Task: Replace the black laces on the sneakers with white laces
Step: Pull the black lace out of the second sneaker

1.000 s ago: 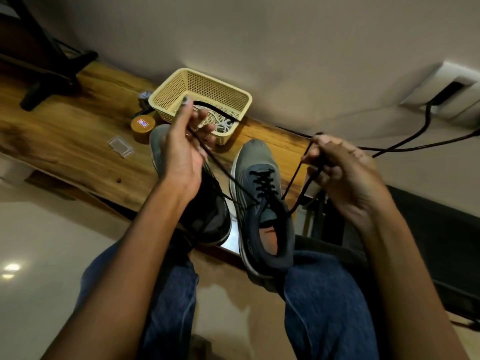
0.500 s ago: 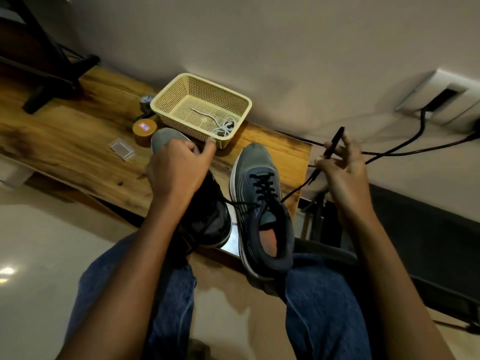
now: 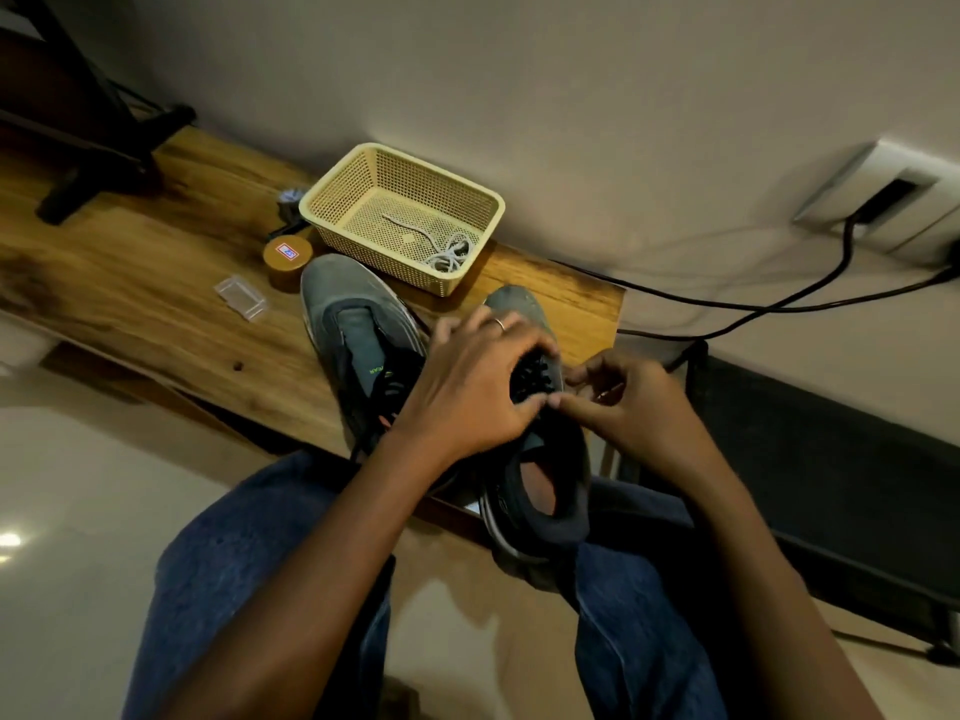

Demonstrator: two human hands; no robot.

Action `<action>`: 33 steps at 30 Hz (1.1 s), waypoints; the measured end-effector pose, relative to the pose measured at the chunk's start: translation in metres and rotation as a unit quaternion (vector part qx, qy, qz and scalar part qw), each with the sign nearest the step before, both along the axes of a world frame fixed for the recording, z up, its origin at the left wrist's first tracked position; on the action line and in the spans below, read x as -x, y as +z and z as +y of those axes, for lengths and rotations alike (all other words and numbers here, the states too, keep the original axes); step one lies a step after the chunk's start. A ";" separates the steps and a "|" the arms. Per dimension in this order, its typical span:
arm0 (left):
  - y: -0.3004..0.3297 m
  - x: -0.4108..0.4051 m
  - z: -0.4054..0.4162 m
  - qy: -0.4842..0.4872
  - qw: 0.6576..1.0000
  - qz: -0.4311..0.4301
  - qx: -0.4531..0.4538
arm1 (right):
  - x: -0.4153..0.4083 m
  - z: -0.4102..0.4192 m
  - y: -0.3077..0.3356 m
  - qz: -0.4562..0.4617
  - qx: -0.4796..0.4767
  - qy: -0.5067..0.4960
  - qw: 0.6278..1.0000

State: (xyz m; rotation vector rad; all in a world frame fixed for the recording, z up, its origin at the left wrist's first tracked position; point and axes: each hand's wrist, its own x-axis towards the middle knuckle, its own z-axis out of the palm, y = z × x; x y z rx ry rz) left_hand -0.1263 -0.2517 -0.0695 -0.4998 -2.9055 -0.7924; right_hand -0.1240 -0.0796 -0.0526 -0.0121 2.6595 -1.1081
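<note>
Left hand (image 3: 470,389) curled over laced top of right sneaker (image 3: 540,459), fingers bent round black lace (image 3: 530,376); ring on one finger. Right hand (image 3: 623,402) just beside, fingertips pinched at same lace, thumb meeting left thumb. Right sneaker's heel overhangs counter (image 3: 156,314) edge, above knees in jeans (image 3: 249,553). Left sneaker (image 3: 353,324) alongside, touching, tongue bare. White laces (image 3: 447,252) bunched in basket (image 3: 332,200) behind the toes. Round tin (image 3: 287,257) and clear box (image 3: 241,297) left of basket. Cables (image 3: 753,304) along wall.

both hands (image 3: 470,392) have dropped from the pulled lace ends onto the right sneaker (image 3: 535,459)
</note>
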 end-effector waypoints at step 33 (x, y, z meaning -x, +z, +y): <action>-0.007 -0.008 0.015 0.004 0.995 -0.085 -0.054 | -0.004 -0.003 -0.008 0.009 -0.034 -0.095 0.995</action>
